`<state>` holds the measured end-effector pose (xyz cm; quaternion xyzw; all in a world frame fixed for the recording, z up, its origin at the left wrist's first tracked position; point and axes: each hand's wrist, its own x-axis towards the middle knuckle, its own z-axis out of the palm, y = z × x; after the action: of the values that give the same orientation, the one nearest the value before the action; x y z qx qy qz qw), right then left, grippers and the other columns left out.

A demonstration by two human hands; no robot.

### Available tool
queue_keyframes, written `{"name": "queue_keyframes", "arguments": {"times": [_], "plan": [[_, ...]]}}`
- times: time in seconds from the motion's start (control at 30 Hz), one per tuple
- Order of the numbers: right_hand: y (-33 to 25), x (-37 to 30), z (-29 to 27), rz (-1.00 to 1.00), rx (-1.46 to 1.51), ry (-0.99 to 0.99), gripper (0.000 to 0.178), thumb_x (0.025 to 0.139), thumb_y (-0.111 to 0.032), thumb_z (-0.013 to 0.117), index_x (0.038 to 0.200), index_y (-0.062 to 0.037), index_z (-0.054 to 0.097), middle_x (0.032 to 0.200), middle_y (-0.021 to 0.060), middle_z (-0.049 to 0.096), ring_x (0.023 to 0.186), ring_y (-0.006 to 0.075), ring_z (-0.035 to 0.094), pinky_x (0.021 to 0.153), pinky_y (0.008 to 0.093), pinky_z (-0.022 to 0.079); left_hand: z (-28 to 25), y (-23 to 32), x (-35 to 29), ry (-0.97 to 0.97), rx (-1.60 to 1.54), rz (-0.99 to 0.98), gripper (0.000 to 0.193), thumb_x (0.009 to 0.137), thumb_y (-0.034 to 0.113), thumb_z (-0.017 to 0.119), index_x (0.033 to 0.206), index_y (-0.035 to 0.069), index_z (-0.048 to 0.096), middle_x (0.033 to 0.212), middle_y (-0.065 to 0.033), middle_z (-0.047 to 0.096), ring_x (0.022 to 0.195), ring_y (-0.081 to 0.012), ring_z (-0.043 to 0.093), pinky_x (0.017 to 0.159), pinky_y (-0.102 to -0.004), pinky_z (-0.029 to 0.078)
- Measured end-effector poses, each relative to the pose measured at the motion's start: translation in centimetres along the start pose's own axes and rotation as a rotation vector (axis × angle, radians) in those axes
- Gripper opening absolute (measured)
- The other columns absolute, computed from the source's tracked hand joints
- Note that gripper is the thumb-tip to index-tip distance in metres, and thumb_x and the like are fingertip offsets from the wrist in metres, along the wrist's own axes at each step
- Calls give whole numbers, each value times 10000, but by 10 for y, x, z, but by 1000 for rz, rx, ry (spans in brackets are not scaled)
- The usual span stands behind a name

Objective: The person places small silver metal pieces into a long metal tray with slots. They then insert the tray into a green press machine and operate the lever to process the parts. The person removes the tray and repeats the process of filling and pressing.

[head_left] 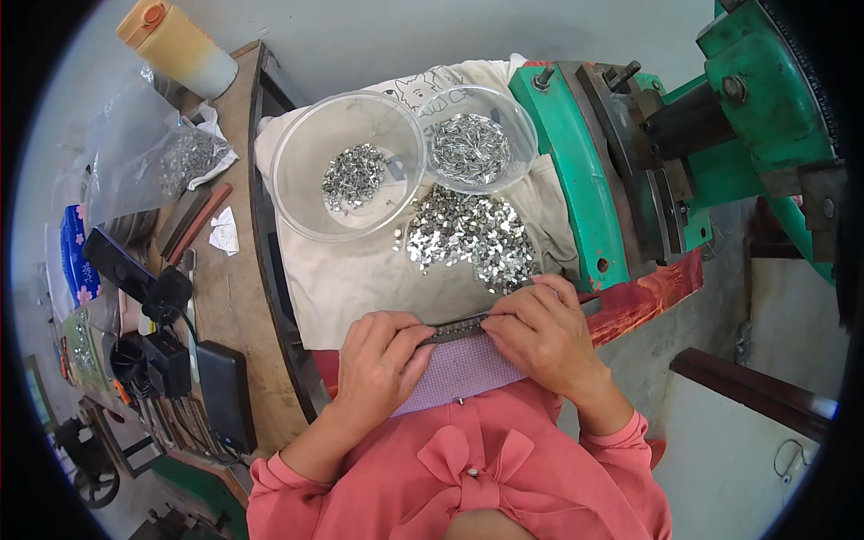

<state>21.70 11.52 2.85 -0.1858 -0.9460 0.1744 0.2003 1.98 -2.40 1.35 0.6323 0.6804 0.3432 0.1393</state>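
You pinch a dark strip point(459, 328) at both ends, just your side of the metal pile point(472, 238).
Your left hand point(380, 355) and right hand point(544, 335) both grip; holding it level should keep its row of small pieces aligned. Well left of the pile, print on a blue packet point(76, 252) is too small to read.

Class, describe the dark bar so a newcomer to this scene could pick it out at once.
Find the big green machine on the right, then the pale cloth beside it, bearing a heap of shiny bits. Just below that heap, the left hand and right hand hold the dark bar between them. Unlike the loose bits, it is long, narrow and dull.
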Motion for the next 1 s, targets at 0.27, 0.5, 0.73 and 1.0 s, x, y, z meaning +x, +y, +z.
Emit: {"name": "queue_keyframes", "arguments": {"times": [0.27,0.5,0.73,1.0], "plan": [[0,-6,-1,57,45,44,212,730,-92,801,926,-125,728,938,-4,643,882,202,625,951,417,445,8,2,6,10,117,121,233,696,36,796,897,81,688,937,-30,657,896,-254,631,769,-374,470],[-11,-1,11,2,76,53,207,733,-92,791,927,-114,724,913,1,635,858,202,625,926,410,462,2,-1,4,20,38,41,251,699,70,815,894,70,657,958,-60,653,880,-269,620,760,-387,463],[-22,7,25,-88,25,5,219,781,-131,677,993,-95,721,956,28,627,904,207,619,933,418,480,-3,-8,-5,14,18,50,294,695,86,829,956,79,694,958,-61,651,873,-271,616,751,-388,455],[-25,11,23,-107,-22,-17,238,794,-156,629,1005,-100,724,981,37,626,952,211,617,959,432,476,-9,-13,-7,38,-9,27,302,679,63,828,955,80,707,948,-55,653,863,-269,619,746,-388,471]]}}
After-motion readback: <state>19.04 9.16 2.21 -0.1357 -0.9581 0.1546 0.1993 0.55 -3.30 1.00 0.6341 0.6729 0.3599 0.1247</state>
